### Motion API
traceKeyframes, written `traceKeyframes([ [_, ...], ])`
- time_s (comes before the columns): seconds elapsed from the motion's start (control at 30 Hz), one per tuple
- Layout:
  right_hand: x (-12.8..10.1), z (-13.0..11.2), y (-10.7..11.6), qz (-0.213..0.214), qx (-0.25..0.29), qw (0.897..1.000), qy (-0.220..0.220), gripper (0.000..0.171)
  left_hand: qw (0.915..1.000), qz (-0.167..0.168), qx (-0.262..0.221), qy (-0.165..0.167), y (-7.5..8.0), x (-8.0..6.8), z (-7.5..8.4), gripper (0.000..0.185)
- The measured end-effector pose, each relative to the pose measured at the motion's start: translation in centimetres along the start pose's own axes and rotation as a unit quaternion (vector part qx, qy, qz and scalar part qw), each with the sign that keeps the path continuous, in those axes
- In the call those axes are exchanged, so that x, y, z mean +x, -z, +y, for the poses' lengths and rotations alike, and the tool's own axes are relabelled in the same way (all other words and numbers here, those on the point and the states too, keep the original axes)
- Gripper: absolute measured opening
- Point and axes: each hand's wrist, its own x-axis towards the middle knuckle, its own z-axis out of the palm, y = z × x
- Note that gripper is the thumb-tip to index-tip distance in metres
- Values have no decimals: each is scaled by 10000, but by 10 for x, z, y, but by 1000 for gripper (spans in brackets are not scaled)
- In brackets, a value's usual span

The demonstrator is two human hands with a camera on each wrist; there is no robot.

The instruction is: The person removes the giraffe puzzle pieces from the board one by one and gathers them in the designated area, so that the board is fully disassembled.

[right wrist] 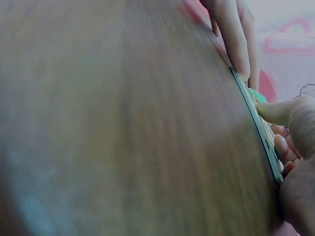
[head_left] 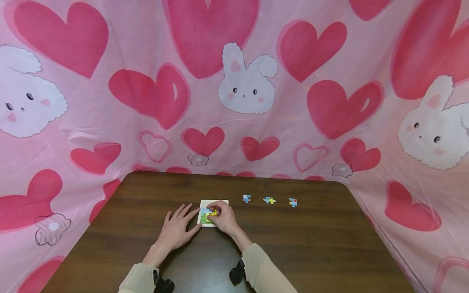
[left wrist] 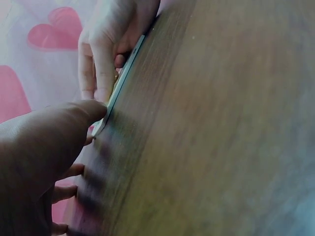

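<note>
Pinching a yellow puzzle piece (head_left: pixel 211 213) over the puzzle board (head_left: pixel 203 203), the right hand (head_left: pixel 224 218) is seating it best squarely while the flat left hand (head_left: pixel 176 229) is steadying the board's left edge.

A puzzle board (head_left: pixel 214 202) lies on the bench (head_left: pixel 311 244) near the middle, toward the far edge. The left hand (head_left: pixel 177 230) rests flat just left of it, the right hand (head_left: pixel 224 219) on its right part. Three loose puzzle pieces (head_left: pixel 269 200) lie in a row to the board's right, along the far edge.
</note>
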Motion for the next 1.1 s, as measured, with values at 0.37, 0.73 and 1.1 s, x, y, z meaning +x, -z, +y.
traceKeyframes([
  [0.37,-2,4,-5,173,-440,9988,95,26,10000,0,-58,-70,0,-1,-2,59],
  [0.73,-4,8,-5,601,-382,9968,351,23,9999,2,-97,-133,0,-1,-1,56],
  [1.1,-2,4,3,524,428,9976,130,21,9999,-1,-136,-60,-1,-1,-1,55],
])
